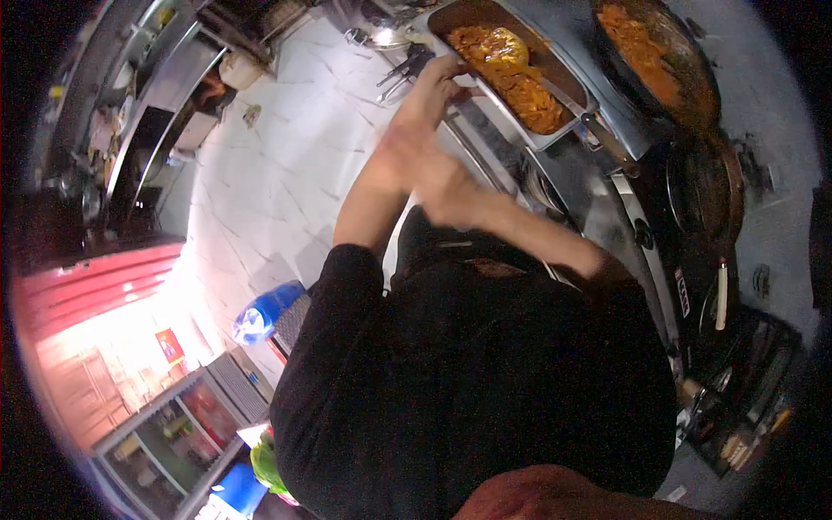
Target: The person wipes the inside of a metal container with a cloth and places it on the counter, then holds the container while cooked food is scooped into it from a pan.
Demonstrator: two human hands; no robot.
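Observation:
My left hand (444,82) reaches to the near long side of a metal tray (582,87), its fingers apart and close to the rim. I cannot tell whether they touch it. Orange-red cooked food (533,108) lies in the tray, with a shiny yellowish patch at one end. A metal utensil with a dark handle (611,143) rests across the tray's edge; its working end is partly hidden in the food. My right hand (440,186) lies over my left forearm near the wrist, smeared by motion, so its fingers are unclear.
A large dark pan (693,78) with similar orange food stands beyond the tray. Dark-handled utensils (414,65) are left of my left hand. A white-handled tool (722,295) lies at right. Pale tiled floor (295,113) stretches left, with a blue object (273,312) near my elbow.

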